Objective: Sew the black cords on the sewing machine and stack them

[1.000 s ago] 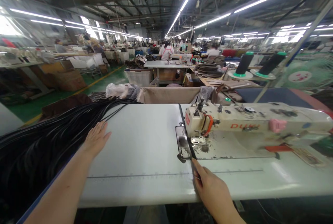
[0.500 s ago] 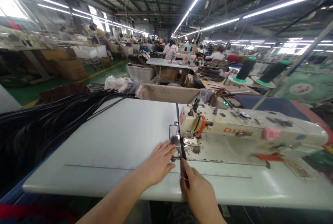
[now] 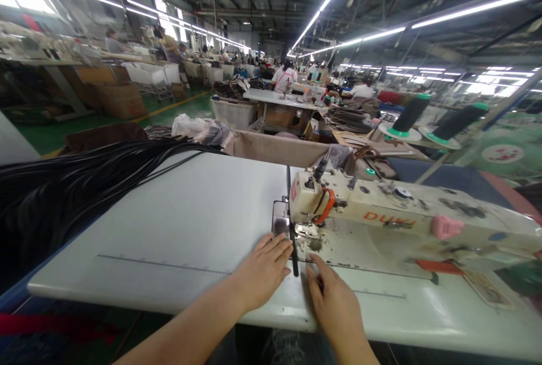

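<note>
A narrow black strap point(image 3: 295, 260) runs front to back across the sewing machine point(image 3: 359, 207) bed, under the needle end of its head. Its near end lies loose on the white table. My left hand point(image 3: 266, 266) is flat, palm down, with fingertips on the metal plate point(image 3: 280, 219) just left of the strap. My right hand point(image 3: 334, 300) rests to the right of the strap's near end, apart from it. Its index finger and thumb are separated, the other fingers curl under, and a dark gap shows between them.
A thick bundle of black straps point(image 3: 55, 195) lies over the table's left side. Behind the table stands a beige fabric-lined bin point(image 3: 271, 147). Dark thread cones point(image 3: 409, 116) stand at the back right, near a green fan point(image 3: 502, 153). A co-worker point(image 3: 284, 77) sits at a machine ahead.
My right hand has let go of the strap's near end and moved right. The strap's end now shows further up the table. My left hand stays flat beside it; the view has shifted slightly.
</note>
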`<state>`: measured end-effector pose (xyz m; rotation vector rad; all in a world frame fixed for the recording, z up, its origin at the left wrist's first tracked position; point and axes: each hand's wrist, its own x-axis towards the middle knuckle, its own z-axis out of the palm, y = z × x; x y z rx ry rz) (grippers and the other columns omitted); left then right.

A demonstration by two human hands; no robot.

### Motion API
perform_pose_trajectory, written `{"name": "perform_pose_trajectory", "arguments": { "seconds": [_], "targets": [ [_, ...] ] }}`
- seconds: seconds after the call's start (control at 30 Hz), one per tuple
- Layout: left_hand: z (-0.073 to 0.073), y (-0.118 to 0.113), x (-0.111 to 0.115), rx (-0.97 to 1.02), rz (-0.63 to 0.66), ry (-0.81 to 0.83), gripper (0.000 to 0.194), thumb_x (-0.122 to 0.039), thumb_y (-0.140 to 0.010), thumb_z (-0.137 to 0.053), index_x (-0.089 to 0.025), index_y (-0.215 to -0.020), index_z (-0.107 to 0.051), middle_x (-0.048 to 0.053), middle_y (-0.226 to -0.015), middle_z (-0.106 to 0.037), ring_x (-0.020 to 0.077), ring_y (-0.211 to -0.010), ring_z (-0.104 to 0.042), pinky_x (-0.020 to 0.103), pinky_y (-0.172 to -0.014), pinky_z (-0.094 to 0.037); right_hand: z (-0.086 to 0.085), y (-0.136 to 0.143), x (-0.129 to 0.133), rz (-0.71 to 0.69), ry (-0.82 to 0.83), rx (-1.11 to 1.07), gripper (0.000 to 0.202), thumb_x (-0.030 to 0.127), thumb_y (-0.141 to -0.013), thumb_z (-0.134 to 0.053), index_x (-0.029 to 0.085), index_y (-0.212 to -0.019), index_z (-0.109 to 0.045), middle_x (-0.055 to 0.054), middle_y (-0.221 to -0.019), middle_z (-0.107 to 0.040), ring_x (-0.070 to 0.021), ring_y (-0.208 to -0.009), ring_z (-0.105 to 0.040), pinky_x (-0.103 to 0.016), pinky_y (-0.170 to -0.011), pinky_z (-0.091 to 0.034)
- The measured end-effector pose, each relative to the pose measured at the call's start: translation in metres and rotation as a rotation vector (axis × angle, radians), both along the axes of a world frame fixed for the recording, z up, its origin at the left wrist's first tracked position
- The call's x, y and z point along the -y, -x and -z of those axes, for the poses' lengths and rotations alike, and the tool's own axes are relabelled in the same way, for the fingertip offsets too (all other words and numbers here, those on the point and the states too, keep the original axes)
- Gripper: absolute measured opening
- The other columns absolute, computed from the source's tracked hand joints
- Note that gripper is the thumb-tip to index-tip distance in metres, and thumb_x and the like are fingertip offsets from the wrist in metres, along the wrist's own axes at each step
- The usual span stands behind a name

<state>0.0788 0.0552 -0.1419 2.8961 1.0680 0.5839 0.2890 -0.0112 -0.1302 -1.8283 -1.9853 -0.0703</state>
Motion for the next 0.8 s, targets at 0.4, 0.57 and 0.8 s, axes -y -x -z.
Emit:
{"name": "perform_pose_trajectory", "arguments": {
  "seconds": [0.4, 0.57, 0.8],
  "targets": [
    [-0.002, 0.0, 0.001, -0.065, -0.018, -0.041, 0.052, -0.044, -0.11, -0.031, -0.015, -0.15, -0.048, 0.005, -0.159, -0.048, 0.0238, -0.15, -0.038, 0.044, -0.125, -0.024, 0.017, -0.004, 0.006, -0.06, -0.207, 0.164, 0.036, 0.013, -0.092, -0.049, 0.02, -0.125, -0.061, -0.004, -0.094, -0.075, -0.0196, -0.075, -0.07, -0.029, -0.066, -0.05],
    [0.0, -0.001, -0.007, -0.052, -0.04, 0.049, 0.054, -0.048, -0.108, -0.035, -0.018, -0.153, -0.044, 0.004, -0.162, -0.044, 0.0249, -0.153, -0.034, 0.049, -0.124, -0.026, 0.015, -0.005, 0.006, -0.067, -0.215, 0.149, 0.035, 0.013, -0.09, -0.049, 0.02, -0.123, -0.061, -0.005, -0.098, -0.076, -0.0201, -0.08, -0.07, -0.029, -0.071, -0.051],
    [0.0, -0.005, -0.022, -0.037, -0.073, 0.129, 0.053, -0.048, -0.108, -0.036, -0.021, -0.153, -0.043, 0.006, -0.161, -0.045, 0.028, -0.153, -0.034, 0.055, -0.124, -0.025, 0.014, -0.003, 0.006, -0.07, -0.228, 0.148, 0.034, 0.013, -0.09, -0.05, 0.02, -0.122, -0.061, -0.005, -0.097, -0.075, -0.0201, -0.079, -0.07, -0.029, -0.07, -0.051]
  ]
}}
